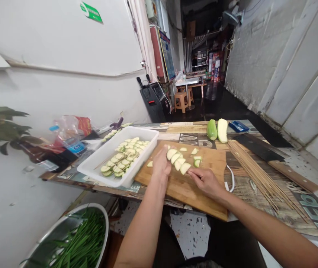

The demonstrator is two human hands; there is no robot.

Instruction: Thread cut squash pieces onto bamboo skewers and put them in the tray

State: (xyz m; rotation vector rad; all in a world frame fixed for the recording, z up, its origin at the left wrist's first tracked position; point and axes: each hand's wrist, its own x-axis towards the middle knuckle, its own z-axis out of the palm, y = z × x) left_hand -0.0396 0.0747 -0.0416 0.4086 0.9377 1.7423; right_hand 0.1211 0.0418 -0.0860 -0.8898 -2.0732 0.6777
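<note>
Over the wooden cutting board [186, 190], my right hand [206, 181] is closed in a pinch on the near end of a skewer, mostly hidden by its slices. Several pale half-round zucchini slices [179, 162] are threaded in a row along it. At the far end of the row, my left hand [161, 163] closes its fingers on a zucchini slice. Loose zucchini pieces [197, 160] lie on the board beyond my hands. Left of the board, a white plastic tub [89, 166] holds several filled zucchini skewers [125, 158].
Bamboo skewers [259, 175] fan out right of the board, beside a cleaver [262, 147]. A green zucchini [211, 129], a peeled-looking one [222, 130] and a blue box [238, 126] stand behind. Bottles [73, 144] crowd the left end. A metal basin [105, 219] of green leaves sits low left.
</note>
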